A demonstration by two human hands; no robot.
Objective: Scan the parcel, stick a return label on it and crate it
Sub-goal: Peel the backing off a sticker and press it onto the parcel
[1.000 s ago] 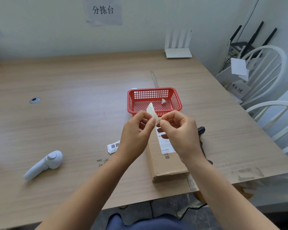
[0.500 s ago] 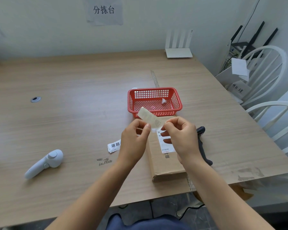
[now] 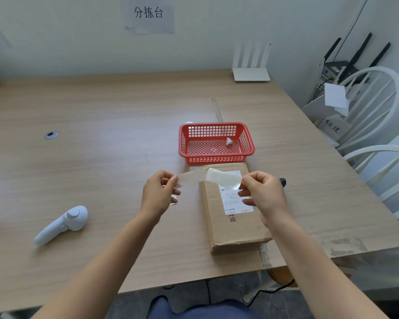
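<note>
A flat brown cardboard parcel (image 3: pixel 237 229) with a white shipping label lies near the table's front edge. Just behind it stands a red mesh crate (image 3: pixel 217 155) holding a small white scrap. Above the parcel's far end, my left hand (image 3: pixel 159 196) pinches a pale sticker strip (image 3: pixel 190 177), and my right hand (image 3: pixel 263 194) pinches a glossy backing strip (image 3: pixel 225 178). The two strips overlap at their inner ends. A black scanner (image 3: pixel 283 181) peeks out behind my right hand.
A white handheld controller (image 3: pixel 62 224) lies at the left front of the wooden table (image 3: pixel 101 157). A white router (image 3: pixel 250 74) stands at the back edge. White chairs (image 3: pixel 378 125) crowd the table's right side. A cable hole (image 3: pixel 51 135) sits far left.
My hands have moved apart sideways, drawing the sticker and its backing out into a long flat band above the parcel. The left hand now covers the small printed label on the table.
</note>
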